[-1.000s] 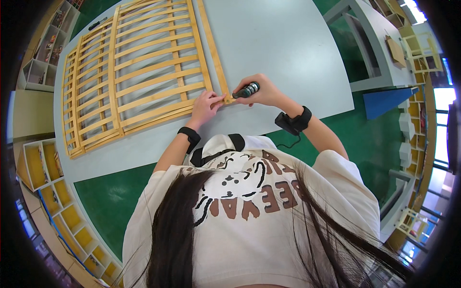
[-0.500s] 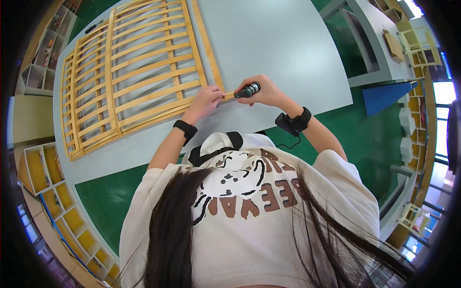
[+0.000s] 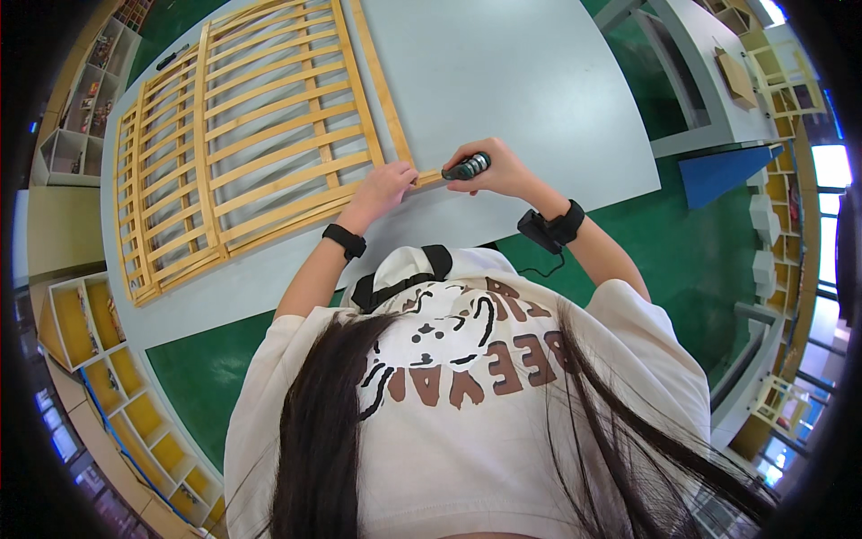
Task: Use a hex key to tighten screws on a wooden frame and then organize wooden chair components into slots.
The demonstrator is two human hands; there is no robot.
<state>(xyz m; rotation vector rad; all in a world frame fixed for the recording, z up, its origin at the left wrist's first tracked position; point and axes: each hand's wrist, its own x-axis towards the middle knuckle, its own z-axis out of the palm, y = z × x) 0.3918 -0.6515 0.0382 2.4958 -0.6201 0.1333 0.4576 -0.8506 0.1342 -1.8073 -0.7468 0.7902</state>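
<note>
On the table [image 3: 539, 90], the slatted frame [image 3: 200, 135] seems mostly joined, one corner [image 3: 429, 178] probably unfinished; right hand [image 3: 492, 168] clamps dark tool [image 3: 467, 168], left hand's [image 3: 388, 187] grip I cannot tell.

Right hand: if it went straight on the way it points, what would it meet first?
Leftward, the right hand with its dark tool would probably meet the wooden rail end first, then the left hand; any gap is unclear.
</note>
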